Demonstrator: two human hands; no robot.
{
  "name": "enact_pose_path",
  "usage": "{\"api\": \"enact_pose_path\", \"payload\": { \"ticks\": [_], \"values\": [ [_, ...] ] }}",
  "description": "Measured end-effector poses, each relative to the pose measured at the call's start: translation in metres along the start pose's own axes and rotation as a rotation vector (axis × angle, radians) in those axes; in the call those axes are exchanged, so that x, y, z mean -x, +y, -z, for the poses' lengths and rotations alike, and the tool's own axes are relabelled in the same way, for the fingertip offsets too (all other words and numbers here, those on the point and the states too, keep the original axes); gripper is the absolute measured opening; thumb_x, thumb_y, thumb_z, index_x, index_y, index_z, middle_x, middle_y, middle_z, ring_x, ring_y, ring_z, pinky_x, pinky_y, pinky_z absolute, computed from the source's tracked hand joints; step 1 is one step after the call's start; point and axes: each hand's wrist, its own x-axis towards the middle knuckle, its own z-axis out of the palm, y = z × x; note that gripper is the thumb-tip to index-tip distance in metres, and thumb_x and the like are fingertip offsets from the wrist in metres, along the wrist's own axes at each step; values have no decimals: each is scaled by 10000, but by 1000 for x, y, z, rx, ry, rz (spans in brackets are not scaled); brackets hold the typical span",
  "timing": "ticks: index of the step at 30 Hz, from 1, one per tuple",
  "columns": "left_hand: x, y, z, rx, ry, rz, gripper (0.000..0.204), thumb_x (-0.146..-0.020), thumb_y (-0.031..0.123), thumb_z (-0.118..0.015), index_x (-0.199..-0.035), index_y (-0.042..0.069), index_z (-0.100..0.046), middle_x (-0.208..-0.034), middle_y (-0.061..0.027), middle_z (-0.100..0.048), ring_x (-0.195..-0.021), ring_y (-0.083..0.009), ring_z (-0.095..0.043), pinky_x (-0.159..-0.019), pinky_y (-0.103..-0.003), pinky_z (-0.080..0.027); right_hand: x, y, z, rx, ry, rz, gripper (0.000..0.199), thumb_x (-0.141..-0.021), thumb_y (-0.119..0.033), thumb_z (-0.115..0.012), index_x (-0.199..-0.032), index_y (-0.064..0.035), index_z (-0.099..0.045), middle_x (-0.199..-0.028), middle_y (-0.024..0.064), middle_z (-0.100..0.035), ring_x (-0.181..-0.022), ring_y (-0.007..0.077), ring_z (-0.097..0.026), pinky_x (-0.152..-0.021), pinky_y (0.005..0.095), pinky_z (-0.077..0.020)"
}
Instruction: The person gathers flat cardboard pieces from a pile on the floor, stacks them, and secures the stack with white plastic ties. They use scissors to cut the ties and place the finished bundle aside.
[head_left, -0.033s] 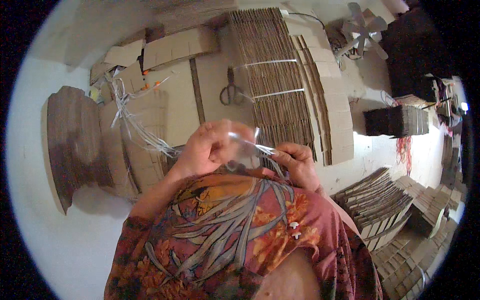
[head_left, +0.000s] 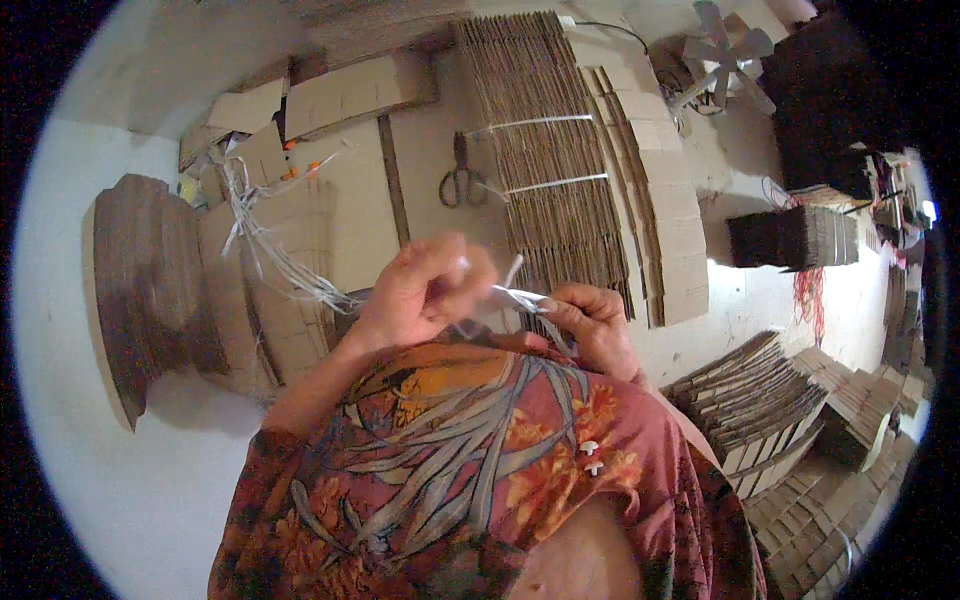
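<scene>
My right hand (head_left: pixel 597 325) is closed in a pinch on white plastic strips (head_left: pixel 522 298), whose ends stick out toward the left, with a loop hanging below the fingers. Close by on the left, my left hand (head_left: pixel 432 290) has its fingers curled together. Motion blurs its fingertips. A small pale spot shows at them, but what they hold I cannot make out. Both hands are in front of my patterned red shirt. Beyond them lie dark scissors (head_left: pixel 461 185) and a long row of cardboard pieces (head_left: pixel 555 150) with white straps across it.
A bundle of white strips (head_left: pixel 265 235) lies at the left, near a tall cardboard stack (head_left: pixel 150 290). Flat cardboard (head_left: pixel 350 95) rests at the back. A fan (head_left: pixel 728 60) stands at the far right. More cardboard stacks (head_left: pixel 745 400) are on the right, near a dark strapped bundle (head_left: pixel 795 240).
My left hand has shifted slightly, its fingers moving a little away from the strip ends. My right hand keeps its pinch in nearly the same place.
</scene>
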Motion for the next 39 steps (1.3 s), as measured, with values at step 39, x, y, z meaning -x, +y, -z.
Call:
{"api": "enact_pose_path", "payload": {
  "ticks": [39],
  "values": [
    [-50,320,288,-1503,1230,-799,287,-838,272,-536,-808,-12,-556,-645,-51,-495,-568,-156,-432,-537,-320,-350,-54,153,69,-75,541,-198,240,-801,-130,-563,-988,22,-572,-610,-13,-489,-480,54,-407,-425,201,-321]
  ]
}}
